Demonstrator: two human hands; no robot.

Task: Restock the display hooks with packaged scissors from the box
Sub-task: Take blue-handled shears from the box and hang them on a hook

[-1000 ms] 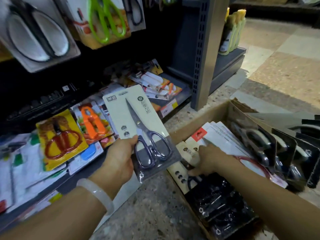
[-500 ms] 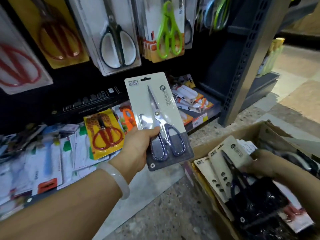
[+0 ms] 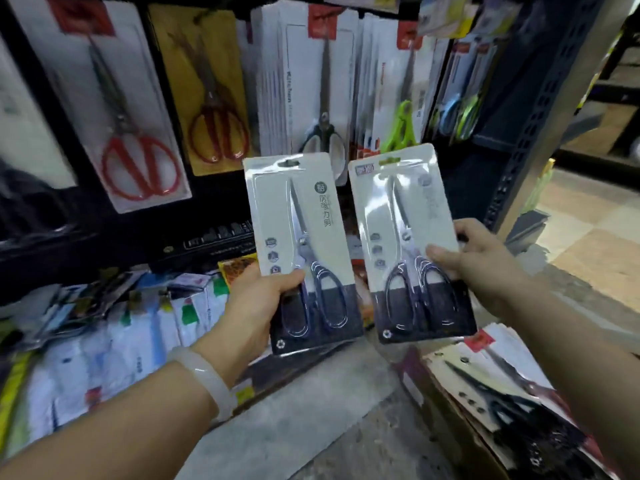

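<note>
The left hand grips one scissors pack by its lower left edge, thumb across the front. The right hand pinches a second pack at its right edge. Both packs stand upright, side by side, just apart, in front of hanging scissors on the display. A pale bangle circles the left wrist. At near right, the box holds more packs. Loose packs lie on the low shelf at left.
</note>
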